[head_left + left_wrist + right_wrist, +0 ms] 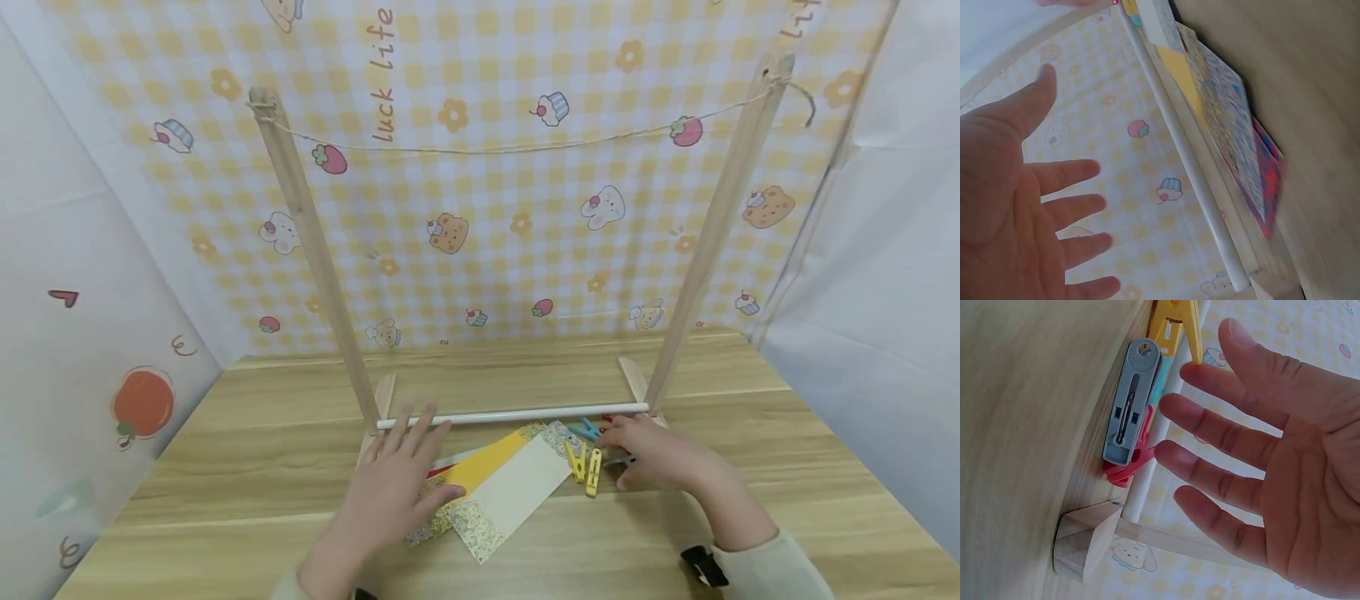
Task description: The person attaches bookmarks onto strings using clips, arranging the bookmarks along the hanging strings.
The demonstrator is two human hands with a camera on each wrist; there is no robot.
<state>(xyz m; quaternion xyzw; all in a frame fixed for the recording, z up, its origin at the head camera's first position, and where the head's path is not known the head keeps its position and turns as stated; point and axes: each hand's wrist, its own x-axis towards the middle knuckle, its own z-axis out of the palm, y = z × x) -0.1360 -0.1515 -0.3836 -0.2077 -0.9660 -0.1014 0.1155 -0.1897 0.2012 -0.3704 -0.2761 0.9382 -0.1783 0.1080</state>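
My left hand (390,487) hovers with spread fingers at the left end of a stack of lace-patterned cards; nothing is in it. On top lies a cream card (517,487), over a yellow card (477,468), with red edges (1274,181) showing beneath. To the right, my right hand (660,454) reaches over a group of plastic clothespins, fingers loosely extended and empty. Two yellow clothespins (593,473) lie beside the cards. A blue clothespin (587,430), a grey clothespin (1132,406) and a red clothespin (1138,459) are close to the right fingertips.
A wooden frame stands behind, with a left post (318,250), a right post (720,225) and a white rod (517,414) low between them. A thin string (472,152) sags between the post tops. Patterned cloth (495,250) hangs at the back of the wooden table (247,500).
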